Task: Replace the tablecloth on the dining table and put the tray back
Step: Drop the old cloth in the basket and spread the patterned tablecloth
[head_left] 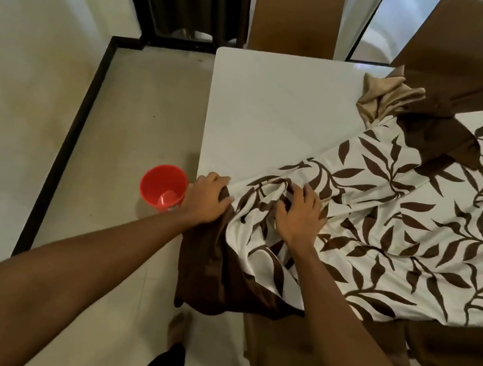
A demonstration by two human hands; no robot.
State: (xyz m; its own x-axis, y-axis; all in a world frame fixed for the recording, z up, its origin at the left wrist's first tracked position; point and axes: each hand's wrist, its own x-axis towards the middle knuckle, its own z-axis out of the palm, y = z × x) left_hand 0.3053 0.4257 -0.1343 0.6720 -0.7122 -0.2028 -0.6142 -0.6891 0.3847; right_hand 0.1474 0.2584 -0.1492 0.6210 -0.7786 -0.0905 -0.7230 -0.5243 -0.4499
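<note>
A cream tablecloth point(400, 225) with brown leaf print and a dark brown border lies crumpled across the right part of the white dining table point(276, 109). My left hand point(206, 198) grips the cloth's brown corner at the table's near-left edge, where the border hangs down over the side. My right hand point(299, 215) presses on a bunched fold of the printed cloth, fingers curled into it. A tan and brown fold point(384, 97) of the cloth is heaped at the far side. No tray is in view.
A red plastic bucket point(163, 186) stands on the tiled floor left of the table. Two brown chairs point(296, 15) stand at the far side, and another chair point(280, 354) is under my right arm. My foot point(179, 327) is on the floor below.
</note>
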